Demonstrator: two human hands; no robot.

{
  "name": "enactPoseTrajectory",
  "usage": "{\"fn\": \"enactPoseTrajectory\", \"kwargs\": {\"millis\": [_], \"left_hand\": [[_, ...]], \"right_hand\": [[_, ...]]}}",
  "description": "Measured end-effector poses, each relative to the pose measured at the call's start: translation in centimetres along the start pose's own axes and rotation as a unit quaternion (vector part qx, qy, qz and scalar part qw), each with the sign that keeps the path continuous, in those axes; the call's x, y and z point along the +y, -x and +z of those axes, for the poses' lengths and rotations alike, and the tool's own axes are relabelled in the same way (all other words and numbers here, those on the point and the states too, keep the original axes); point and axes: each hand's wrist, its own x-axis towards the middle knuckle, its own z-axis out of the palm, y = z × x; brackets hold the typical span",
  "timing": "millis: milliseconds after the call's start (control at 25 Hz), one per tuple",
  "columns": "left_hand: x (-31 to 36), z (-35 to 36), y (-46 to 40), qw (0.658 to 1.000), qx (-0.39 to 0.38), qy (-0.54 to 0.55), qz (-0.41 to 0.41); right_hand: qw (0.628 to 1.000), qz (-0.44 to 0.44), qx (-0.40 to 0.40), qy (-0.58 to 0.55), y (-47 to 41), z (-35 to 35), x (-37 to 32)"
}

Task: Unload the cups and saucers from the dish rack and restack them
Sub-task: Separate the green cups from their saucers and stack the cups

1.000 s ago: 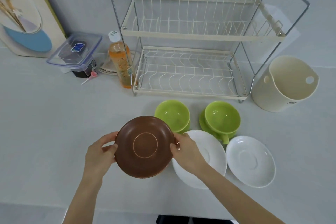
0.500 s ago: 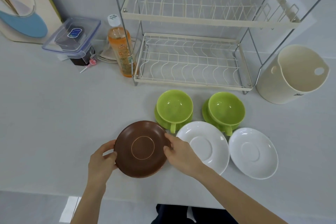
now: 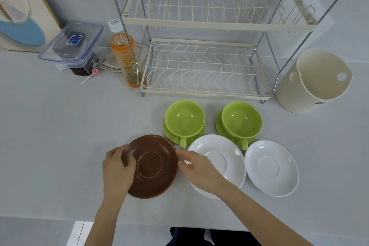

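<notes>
Seen from above on a pale worktop [image 3: 60,126]: a brown saucer [image 3: 151,166] lying in front of the empty two-tier dish rack [image 3: 203,62], held at its left rim by the left hand [image 3: 116,168], thumb curled over the edge, grip closed on the saucer. Right hand [image 3: 199,168] placed just beside the saucer's right rim, fingers loosely bent and blurred; whether touching the rim, impossible to tell. Set to the right, a white saucer [image 3: 221,158], partly covered by the right wrist, and beside it a second white saucer [image 3: 271,168], the two rims close together. Behind them, nearer the rack, two green cups, each seated upright on a green saucer: the left cup [image 3: 184,119] and the right cup [image 3: 241,120], handles turned toward the wearer. Left of the rack, an orange drink bottle [image 3: 124,56] standing upright, and farther left a clear lidded container [image 3: 72,44] atop a dark box. Right of the rack, a cream bucket [image 3: 313,82] standing open-mouthed.
</notes>
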Motion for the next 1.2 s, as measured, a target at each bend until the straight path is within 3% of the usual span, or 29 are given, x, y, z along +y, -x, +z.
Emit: {"fn": "enactPoseTrajectory", "kwargs": {"millis": [200, 400, 680, 840, 1200], "left_hand": [[3.5, 2.9, 0.9, 0.994, -0.072, 0.059, 0.059], [5.3, 5.8, 2.0, 0.951, -0.220, 0.214, -0.033], [6.8, 7.4, 2.8, 0.915, -0.238, 0.308, -0.110], [6.9, 8.1, 2.6, 0.910, -0.224, 0.319, -0.138], [8.9, 9.0, 2.2, 0.880, -0.177, 0.415, -0.151]], "right_hand": [[0.974, 0.016, 0.162, -0.159, 2.0, -4.6, 2.4], [0.908, 0.093, 0.269, -0.308, 4.0, -8.1, 6.3], [0.866, 0.173, 0.178, -0.434, 3.2, -8.8, 7.6], [0.870, 0.194, 0.121, -0.436, 2.3, -9.1, 7.6], [0.856, 0.159, 0.194, -0.452, 1.6, -11.5, 8.5]]}}
